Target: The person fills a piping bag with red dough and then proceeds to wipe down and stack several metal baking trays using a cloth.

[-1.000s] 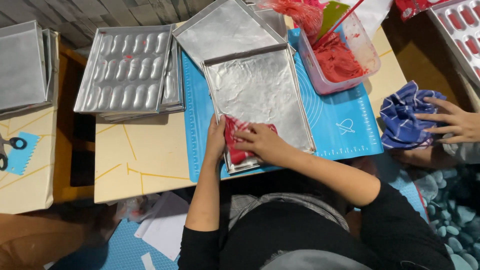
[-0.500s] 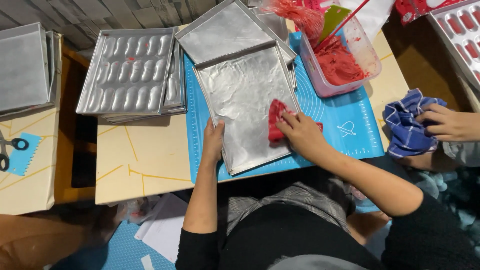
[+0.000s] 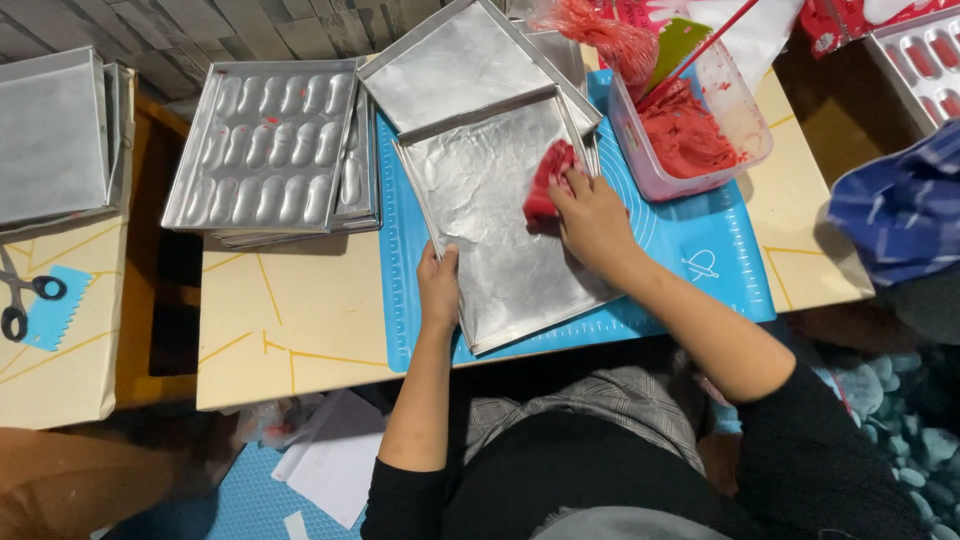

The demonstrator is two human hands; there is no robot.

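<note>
Red cloth [image 3: 546, 182] under the right hand [image 3: 592, 222] fingers, clamped on it—left hand [image 3: 438, 290] gripping the metal tray [image 3: 500, 250] edge.

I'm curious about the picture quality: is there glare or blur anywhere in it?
Head view: even, soft light; the flat metal tray shows a dull sheen, no harsh glare. The right hand with its red cloth and the left hand look sharp. The blue cloth at the right edge is blurred.

1. Two flat shiny metal baking trays [image 3: 500, 230] lie on or at the blue silicone mat [image 3: 700, 250].
2. One red cloth [image 3: 548, 182] on a tray there.
3. One clear plastic tub of red paste [image 3: 690, 130] on the mat.
4. One pair of black-handled scissors [image 3: 22, 300], far left of the mat.
</note>
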